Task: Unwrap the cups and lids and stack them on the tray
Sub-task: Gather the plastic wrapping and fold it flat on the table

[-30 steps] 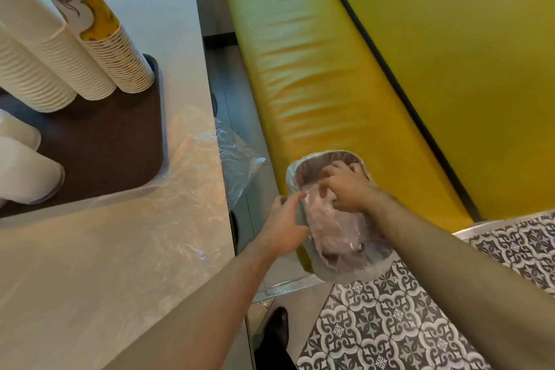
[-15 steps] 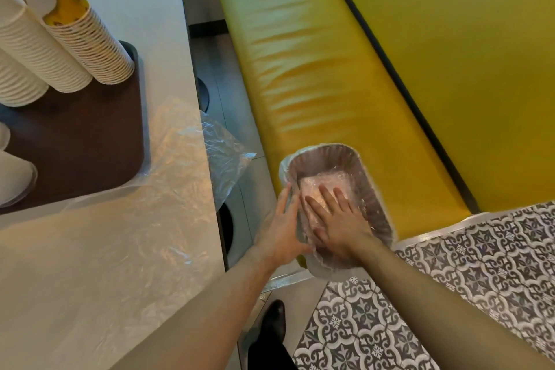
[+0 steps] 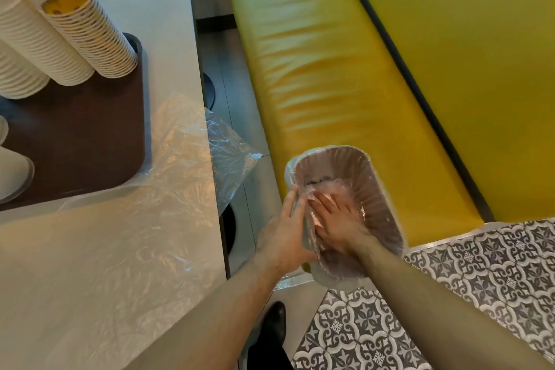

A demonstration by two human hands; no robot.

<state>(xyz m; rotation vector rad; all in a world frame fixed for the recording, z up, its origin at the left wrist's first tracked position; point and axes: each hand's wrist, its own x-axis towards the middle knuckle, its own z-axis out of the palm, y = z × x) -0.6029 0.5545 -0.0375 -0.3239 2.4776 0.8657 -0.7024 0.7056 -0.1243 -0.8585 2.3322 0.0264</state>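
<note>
Flat right hand (image 3: 336, 221) presses crinkly clear wrap (image 3: 322, 192) inside ribbed bin (image 3: 378, 189).

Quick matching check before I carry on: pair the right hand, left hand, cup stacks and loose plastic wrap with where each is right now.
Things:
1. right hand
2. left hand
3. cup stacks
4. loose plastic wrap

Places:
A. standing on the brown tray
B. lying on the table, one end hanging over its edge
C. inside the lined bin, pressing down crumpled plastic
D. against the outer side of the bin's rim

Pairs: 1-C, 2-D, 3-A, 4-B
</note>
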